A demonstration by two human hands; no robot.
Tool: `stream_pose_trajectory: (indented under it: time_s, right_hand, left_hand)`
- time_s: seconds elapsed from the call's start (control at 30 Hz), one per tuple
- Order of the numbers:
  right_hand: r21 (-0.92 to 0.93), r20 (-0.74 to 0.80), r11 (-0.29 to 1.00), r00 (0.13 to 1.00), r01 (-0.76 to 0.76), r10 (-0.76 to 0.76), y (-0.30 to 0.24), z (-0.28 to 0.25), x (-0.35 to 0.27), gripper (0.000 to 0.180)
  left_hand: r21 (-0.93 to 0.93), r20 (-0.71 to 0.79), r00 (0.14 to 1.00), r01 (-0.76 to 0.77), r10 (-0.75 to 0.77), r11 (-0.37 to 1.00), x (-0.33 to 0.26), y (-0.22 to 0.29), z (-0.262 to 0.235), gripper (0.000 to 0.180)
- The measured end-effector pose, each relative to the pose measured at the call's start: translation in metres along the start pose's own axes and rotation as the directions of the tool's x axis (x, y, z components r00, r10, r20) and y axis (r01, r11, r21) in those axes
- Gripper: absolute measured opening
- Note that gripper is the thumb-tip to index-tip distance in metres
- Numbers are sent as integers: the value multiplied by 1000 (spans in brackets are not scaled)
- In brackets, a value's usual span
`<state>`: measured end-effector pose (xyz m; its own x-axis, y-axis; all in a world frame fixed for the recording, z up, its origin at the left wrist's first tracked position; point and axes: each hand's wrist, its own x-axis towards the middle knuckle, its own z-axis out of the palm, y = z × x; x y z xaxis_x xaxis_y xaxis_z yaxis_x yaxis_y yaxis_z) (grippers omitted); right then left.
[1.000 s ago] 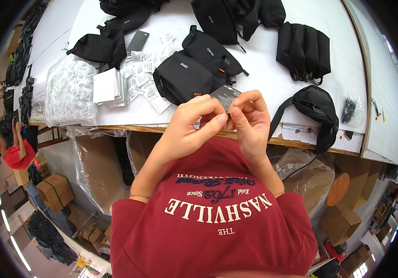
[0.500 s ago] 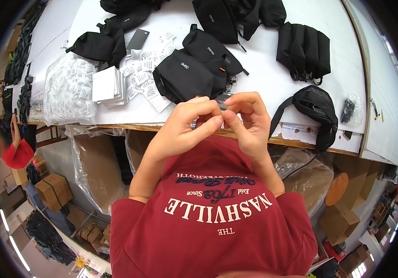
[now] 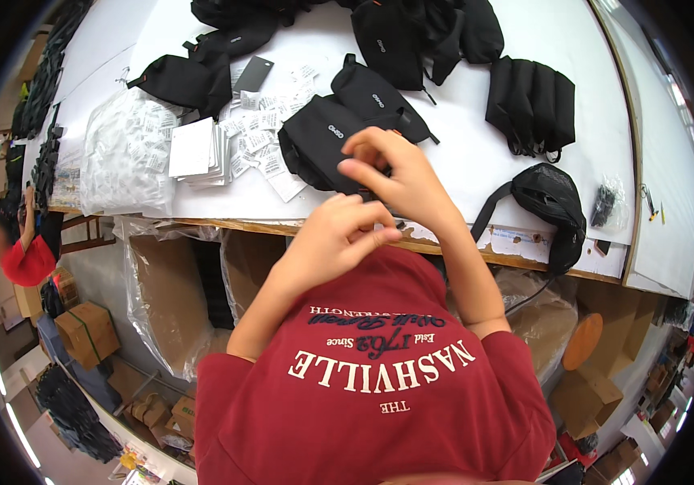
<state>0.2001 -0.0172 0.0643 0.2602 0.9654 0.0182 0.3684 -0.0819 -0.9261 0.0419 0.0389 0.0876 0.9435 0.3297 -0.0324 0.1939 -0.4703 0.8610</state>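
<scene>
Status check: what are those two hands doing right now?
Left hand and right hand pinched together over table edge. Item between them too small to tell. Black pouch just beyond.

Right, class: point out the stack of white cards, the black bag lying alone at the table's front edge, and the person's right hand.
stack of white cards (image 3: 193, 149), head view, on the top card's face.
black bag (image 3: 555, 198), head view, on its rounded body.
right hand (image 3: 399, 174), head view, on its back.

Black pouches (image 3: 326, 141), white table (image 3: 476, 166), white cards (image 3: 195, 149), red shirt (image 3: 379, 404).
</scene>
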Motion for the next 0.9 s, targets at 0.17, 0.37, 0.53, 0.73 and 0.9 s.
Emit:
stream_pose_trajectory:
  time_s: [0.17, 0.37, 0.53, 0.73, 0.9]
  right_hand:
    - [-598, 54, 775, 975, 206, -217, 17, 30, 19, 42]
    - [-288, -275, 957, 953, 46, -128, 0, 8, 9, 14]
    - [9, -221, 999, 975, 38, -35, -30, -10, -13, 13]
    - [119, -92, 993, 996, -10, 21, -44, -18, -28, 7]
    - [70, -39, 997, 999, -11, 14, -46, -19, -28, 8]
  left_hand:
    - [25, 17, 987, -161, 160, 987, -6, 5, 6, 10]
    - [-164, -335, 937, -166, 103, 972, -7, -25, -16, 30]
    - [528, -352, 872, -116, 341, 841, -3, -35, -20, 33]
    - [552, -434, 727, -252, 532, 795, 0, -36, -21, 34]
    - [594, -363, 761, -256, 537, 763, -3, -36, -29, 35]
